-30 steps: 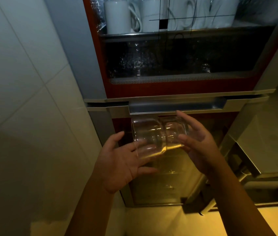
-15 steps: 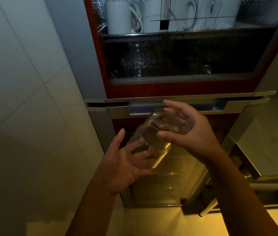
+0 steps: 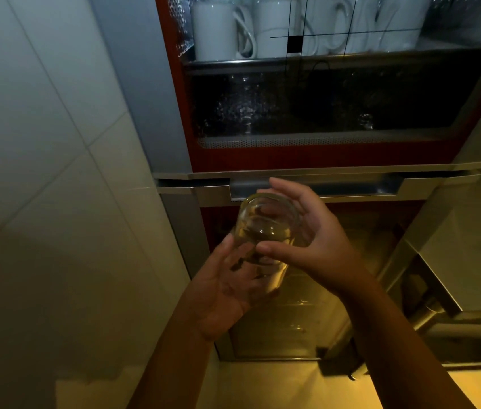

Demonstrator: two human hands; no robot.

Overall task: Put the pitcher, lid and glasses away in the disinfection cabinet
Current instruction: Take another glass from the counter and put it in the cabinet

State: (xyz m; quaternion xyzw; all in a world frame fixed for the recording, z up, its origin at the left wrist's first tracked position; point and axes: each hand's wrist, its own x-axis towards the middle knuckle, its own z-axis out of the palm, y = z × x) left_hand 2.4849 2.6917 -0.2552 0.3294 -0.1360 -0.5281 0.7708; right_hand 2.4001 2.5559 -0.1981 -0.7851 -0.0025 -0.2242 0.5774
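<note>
Head view. A clear cylindrical drinking glass (image 3: 265, 228), tilted with one end toward the camera, is held in front of the brushed-steel handle recess (image 3: 360, 186) of a red-framed, glass-fronted disinfection cabinet (image 3: 321, 157). The right hand (image 3: 318, 243) curls thumb and fingers round the glass's upper part. The left hand (image 3: 221, 293) lies palm-up beneath its lower end, fingers extended against it. White ceramic mugs (image 3: 215, 28) stand in a row along the cabinet's upper shelf, above a perforated metal shelf (image 3: 307, 140). A pale tiled wall (image 3: 41, 143) is at left.
</note>
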